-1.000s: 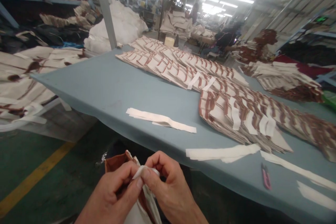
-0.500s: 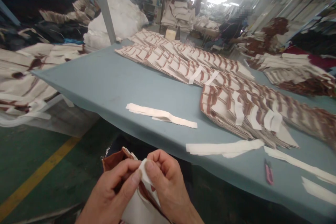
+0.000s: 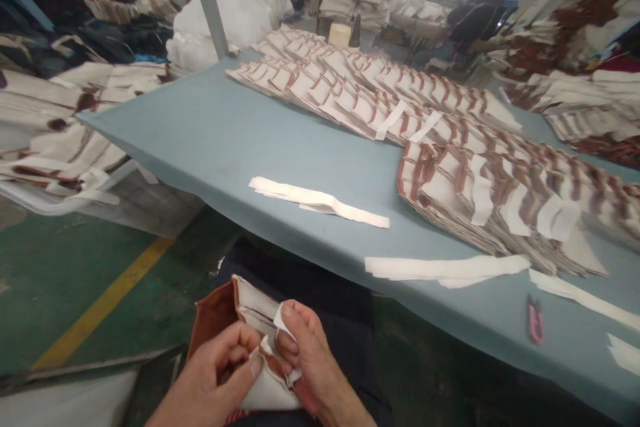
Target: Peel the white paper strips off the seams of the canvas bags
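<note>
On my lap lies a sewn fabric piece (image 3: 273, 392), off-white with brown panels and layered edges, like part of a bag. My left hand (image 3: 220, 367) pinches its upper edge between thumb and fingers. Closed round a narrow white strip (image 3: 283, 324), my right hand (image 3: 313, 353) rests against the same piece, and the strip's upper end sticks out past the thumb. The strip's lower part is mostly hidden by the fingers and fabric.
A blue-grey table (image 3: 190, 140) bears rows of stacked white-and-brown pieces (image 3: 350, 100), a bundle of cream strips (image 3: 320, 201), more strips (image 3: 445, 268) and pink-handled snips (image 3: 535, 320). A bin of pieces (image 3: 55, 127) stands left. A person (image 3: 475, 20) sits in the background.
My hands have moved apart slightly; the left has shifted from the white strip to the fabric edge. The piece now shows more of its opening. The view has tilted downward.
</note>
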Tool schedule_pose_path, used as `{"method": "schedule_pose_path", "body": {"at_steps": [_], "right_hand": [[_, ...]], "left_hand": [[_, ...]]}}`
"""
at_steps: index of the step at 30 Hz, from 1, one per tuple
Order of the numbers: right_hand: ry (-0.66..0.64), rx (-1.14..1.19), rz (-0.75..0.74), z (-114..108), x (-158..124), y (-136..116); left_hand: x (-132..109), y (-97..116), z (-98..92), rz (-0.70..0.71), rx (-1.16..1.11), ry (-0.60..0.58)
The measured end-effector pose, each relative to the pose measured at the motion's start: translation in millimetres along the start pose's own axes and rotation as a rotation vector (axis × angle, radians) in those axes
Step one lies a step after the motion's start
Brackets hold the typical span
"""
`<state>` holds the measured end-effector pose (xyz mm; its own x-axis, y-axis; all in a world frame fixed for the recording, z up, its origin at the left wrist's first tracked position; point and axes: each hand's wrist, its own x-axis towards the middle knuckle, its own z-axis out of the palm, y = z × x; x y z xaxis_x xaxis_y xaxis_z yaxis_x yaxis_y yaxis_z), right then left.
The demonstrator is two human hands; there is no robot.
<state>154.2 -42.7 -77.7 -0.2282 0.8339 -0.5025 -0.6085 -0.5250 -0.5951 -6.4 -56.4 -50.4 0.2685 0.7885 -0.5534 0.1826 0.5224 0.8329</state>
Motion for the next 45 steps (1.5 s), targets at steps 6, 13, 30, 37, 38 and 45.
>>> {"method": "schedule_pose_path", "body": {"at_steps": [6, 13, 30, 37, 38, 45], "right_hand": [[0.044, -0.134, -0.022, -8.9, -5.6, -1.6], [0.104, -0.459, -0.266, -4.9, -35.7, -53.3], [0.234, -0.829, -0.667, 27.9, -46.1, -50.3], [0.226, -0.936, -0.753, 32.5, -31.1, -51.2], [0.226, -0.949, -0.757, 33.2, -30.2, -51.0], [0.322, -0.986, -0.863, 37.8, -21.8, -38.1]], "left_hand": [[-13.3, -0.8, -3.5, 0.117, 0.319, 0.080], [3.4, 33.6, -7.5, 0.316, 0.279, 0.123], [14.1, 66.6, 3.4, 0.392, 0.104, 0.162], [12.6, 66.1, -0.5, 0.370, 0.092, 0.163], [13.1, 64.2, -1.7, 0.384, 0.093, 0.155], [13.1, 54.8, -4.0, 0.371, 0.110, 0.204]]}}
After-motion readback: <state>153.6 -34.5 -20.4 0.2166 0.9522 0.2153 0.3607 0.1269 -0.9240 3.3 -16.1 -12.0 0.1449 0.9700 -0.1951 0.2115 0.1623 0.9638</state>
